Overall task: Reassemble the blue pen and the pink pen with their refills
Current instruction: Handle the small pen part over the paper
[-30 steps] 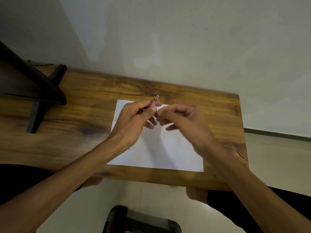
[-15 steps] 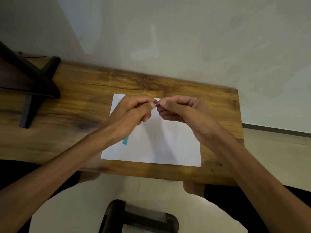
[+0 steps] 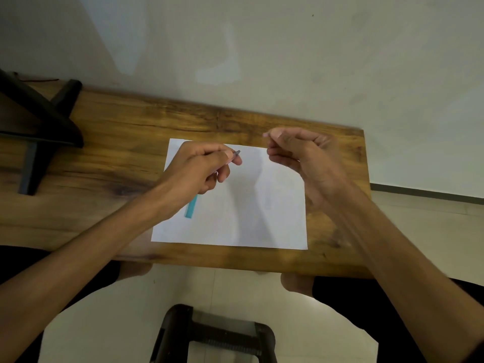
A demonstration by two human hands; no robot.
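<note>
My left hand (image 3: 203,167) grips the pink pen (image 3: 235,154) above the white paper (image 3: 262,221); only the pen's greyish tip shows past my thumb and forefinger. The blue pen (image 3: 191,208) lies on the paper's left part, its upper end hidden under my left hand. My right hand (image 3: 305,158) hovers to the right, apart from the pink pen. Its fingers are curled and its thumb meets its forefinger. I see nothing between those fingertips.
The paper lies on a wooden table (image 3: 117,142) whose right end is near my right hand. A black stand (image 3: 39,121) occupies the table's far left. Below the front edge are my knees and a black stool (image 3: 214,334) on the pale floor.
Both hands met at the pink pen's tip before. My right hand has let go and drawn away up and to the right; my left hand still holds the pen.
</note>
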